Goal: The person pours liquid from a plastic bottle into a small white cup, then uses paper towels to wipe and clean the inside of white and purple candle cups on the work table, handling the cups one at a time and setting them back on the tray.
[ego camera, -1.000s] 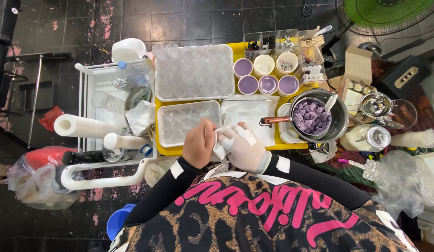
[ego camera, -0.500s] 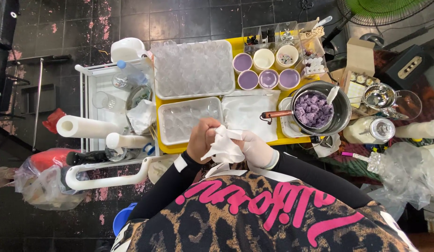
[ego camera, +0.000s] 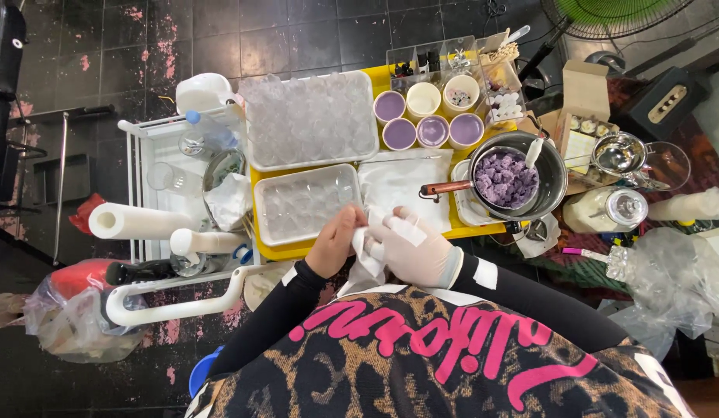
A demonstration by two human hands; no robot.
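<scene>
- A white glove (ego camera: 369, 249), thin and crumpled, sits between the two hands at the near edge of the yellow tray (ego camera: 297, 249), just above the person's chest.
- The left hand (ego camera: 336, 241) is bare; its fingers are curled and pinch the loose glove material from the left.
- The right hand (ego camera: 414, 248) already wears a white glove; its fingers are bent toward the left hand and touch the same crumpled piece, though the exact grip is hidden.
- Just beyond the hands lie a clear plastic mould tray (ego camera: 304, 203) and a white sheet (ego camera: 398, 182).
- To the right stands a metal pot (ego camera: 522, 182) of purple chunks, with small cups (ego camera: 425, 116) of purple and cream filling behind it.
- A paper-towel roll (ego camera: 131, 222) lies well to the left.
</scene>
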